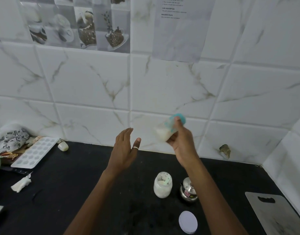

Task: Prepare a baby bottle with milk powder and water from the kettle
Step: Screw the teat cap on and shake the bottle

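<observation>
At a black kitchen counter (78,184) backed by glossy, marble-veined white tiles, a person works with both bare arms raised. Far left of the fingers, a patterned cloth (10,136) bunches against the wall beside a white moulded ice tray (34,152), which lies over a brown packet whose lettering is partly covered; a crumpled white tissue (21,184) lies nearer the edge. The left hand (123,151) hangs empty, fingers straight and close together, thumb held apart, a pale ring on one finger. Just right of it, the right hand (179,141) wraps a clear plastic baby bottle (164,133), tilted and motion-blurred, white milk in its lower half, thumb pressed across its teal cap; the other fingers are hidden behind the bottle. Below those fingers stands an open glass jar (162,185) of white powder with a pale scoop inside, beside a small shiny steel kettle (188,191), partly hidden by the forearm. A round white lid (188,222) lies nearer. A grey cutting board (274,214) is cut off at the right.
</observation>
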Tool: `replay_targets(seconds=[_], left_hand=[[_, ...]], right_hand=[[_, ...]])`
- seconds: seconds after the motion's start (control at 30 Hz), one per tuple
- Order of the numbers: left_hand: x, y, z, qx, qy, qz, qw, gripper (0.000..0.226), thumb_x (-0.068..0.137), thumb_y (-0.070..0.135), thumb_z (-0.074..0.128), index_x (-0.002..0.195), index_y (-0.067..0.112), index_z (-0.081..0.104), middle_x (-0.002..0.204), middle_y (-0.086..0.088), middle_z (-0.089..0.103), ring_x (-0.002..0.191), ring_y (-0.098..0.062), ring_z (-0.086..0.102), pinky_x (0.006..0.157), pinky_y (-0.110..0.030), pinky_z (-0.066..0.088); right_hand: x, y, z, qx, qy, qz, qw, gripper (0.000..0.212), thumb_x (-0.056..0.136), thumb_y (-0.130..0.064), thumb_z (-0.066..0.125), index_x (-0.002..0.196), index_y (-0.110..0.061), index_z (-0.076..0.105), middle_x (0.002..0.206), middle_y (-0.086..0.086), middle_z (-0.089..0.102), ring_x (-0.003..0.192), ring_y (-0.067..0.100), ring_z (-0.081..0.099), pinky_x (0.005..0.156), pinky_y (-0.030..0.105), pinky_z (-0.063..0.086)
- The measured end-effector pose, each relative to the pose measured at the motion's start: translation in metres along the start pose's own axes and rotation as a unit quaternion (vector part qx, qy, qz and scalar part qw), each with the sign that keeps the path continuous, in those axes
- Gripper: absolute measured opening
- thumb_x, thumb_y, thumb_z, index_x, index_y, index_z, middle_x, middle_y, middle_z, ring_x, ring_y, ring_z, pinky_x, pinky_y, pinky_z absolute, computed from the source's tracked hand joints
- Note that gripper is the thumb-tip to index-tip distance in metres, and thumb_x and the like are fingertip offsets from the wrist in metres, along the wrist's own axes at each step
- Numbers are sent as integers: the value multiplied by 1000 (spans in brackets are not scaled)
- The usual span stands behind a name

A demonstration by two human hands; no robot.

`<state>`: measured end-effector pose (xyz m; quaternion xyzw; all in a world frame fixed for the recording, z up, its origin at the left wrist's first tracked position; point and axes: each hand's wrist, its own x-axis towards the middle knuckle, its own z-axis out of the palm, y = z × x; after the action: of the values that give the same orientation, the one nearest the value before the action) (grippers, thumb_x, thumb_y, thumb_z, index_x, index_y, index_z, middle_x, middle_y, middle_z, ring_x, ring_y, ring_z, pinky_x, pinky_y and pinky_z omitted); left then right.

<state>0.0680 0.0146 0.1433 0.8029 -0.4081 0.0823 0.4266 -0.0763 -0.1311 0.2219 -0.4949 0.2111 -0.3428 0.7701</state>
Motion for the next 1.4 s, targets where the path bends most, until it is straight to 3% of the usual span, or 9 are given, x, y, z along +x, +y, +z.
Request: replay_targets(seconds=[0.1, 0.3, 0.5, 0.7, 0.9, 1.1, 1.27, 1.33, 1.4], left_hand=[[-1, -2, 1, -3, -1, -4, 1000, 57, 104, 43, 44, 150, 12, 35, 156, -3, 37, 146, -19, 27, 116, -37, 31], [2, 3, 4, -10, -13, 7, 1000, 56, 102, 31, 51, 150, 7, 35, 156, -9, 37, 146, -25, 29, 117, -43, 33], [0, -3, 2, -6, 0, -8, 1000, 58, 104, 44, 44, 151, 12, 35, 156, -3, 37, 147, -18, 26, 117, -36, 30], [6, -1, 3, -2, -10, -9, 1000, 58, 103, 40, 46, 151, 10, 34, 157, -6, 36, 147, -22, 27, 117, -39, 30], [3, -3, 1, 0, -1, -13, 1000, 58, 104, 44, 43, 151, 12, 34, 157, -2, 36, 147, -18, 26, 117, -39, 32], [5, -3, 2, 4, -7, -4, 1000, 57, 103, 39, 47, 150, 11, 35, 157, -5, 37, 146, -21, 28, 117, -41, 33], [2, -4, -2, 2, 3, -10, 1000, 58, 103, 44, 44, 150, 11, 36, 156, -3, 37, 146, -19, 27, 117, -39, 33], [2, -6, -3, 1, 3, -16, 1000, 59, 103, 45, 43, 150, 11, 35, 156, -2, 37, 146, -18, 27, 117, -39, 32], [4, -6, -4, -2, 3, -18, 1000, 58, 103, 43, 45, 150, 11, 36, 156, -3, 37, 146, -19, 27, 117, -39, 32]], right_hand=[[10, -13, -4, 102, 77, -21, 991, 38, 99, -48, 56, 119, -16, 63, 120, 10, 72, 105, 19, 73, 80, 35, 61], [-11, 15, 8, -165, -77, 24, 983, 67, 86, -62, 61, 128, -10, 61, 119, 10, 74, 108, 25, 73, 90, 44, 61], [11, -12, -5, 152, 79, -12, 985, 33, 101, -46, 54, 113, -17, 64, 113, 7, 74, 100, 18, 74, 81, 35, 60], [-10, 15, 10, -133, -63, 34, 989, 64, 84, -58, 60, 127, -11, 62, 118, 10, 75, 107, 25, 73, 89, 44, 61], [13, -13, 3, 167, 89, -13, 982, 35, 100, -48, 55, 115, -17, 64, 118, 9, 73, 101, 19, 74, 81, 35, 61], [-6, 10, 19, -113, -58, 13, 992, 60, 83, -57, 60, 126, -14, 62, 119, 7, 74, 107, 21, 73, 88, 39, 61], [13, -15, 8, 172, 84, -28, 981, 43, 97, -49, 58, 122, -14, 63, 120, 9, 73, 108, 22, 72, 80, 36, 61], [15, -14, 9, 182, 99, -37, 978, 44, 100, -49, 55, 125, -13, 61, 125, 11, 71, 109, 21, 72, 83, 36, 62], [5, -3, 16, 73, 49, -11, 996, 48, 97, -51, 57, 124, -12, 62, 122, 12, 72, 105, 21, 73, 86, 38, 61]])
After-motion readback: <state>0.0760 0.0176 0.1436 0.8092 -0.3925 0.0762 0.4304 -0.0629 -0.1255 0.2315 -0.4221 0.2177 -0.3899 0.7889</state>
